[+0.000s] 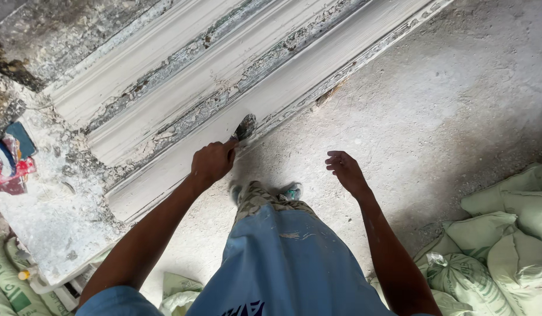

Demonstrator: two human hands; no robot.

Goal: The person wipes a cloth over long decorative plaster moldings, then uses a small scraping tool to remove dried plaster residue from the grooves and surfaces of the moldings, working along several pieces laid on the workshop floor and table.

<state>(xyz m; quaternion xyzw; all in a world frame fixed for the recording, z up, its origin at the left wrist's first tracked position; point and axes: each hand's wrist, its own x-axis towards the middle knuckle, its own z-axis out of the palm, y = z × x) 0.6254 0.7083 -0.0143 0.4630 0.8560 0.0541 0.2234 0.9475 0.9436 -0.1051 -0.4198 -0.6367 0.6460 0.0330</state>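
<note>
Left hand (pixel 212 162) fisted on a putty knife (pixel 244 127), blade pressed to the white plaster moulding (pixel 183 102); right hand (pixel 344 169) free.

Left fingers fully wrapped round the handle, blade poking out just ahead of the knuckles and touching the moulding's near, lower edge where it meets the concrete floor (pixel 435 111). Right hand hanging over the floor, well apart from the knife, fingers loosely curled, half open, gripping nothing. Between and below the hands: paint-spattered shoes (pixel 291 191) and a blue shirt (pixel 282 263). Right of the right hand: stacked pale green sacks (pixel 499 234). Left of the left hand: plaster-crusted ledge (pixel 48 216) with a red-and-blue wrapper (pixel 10 164).
</note>
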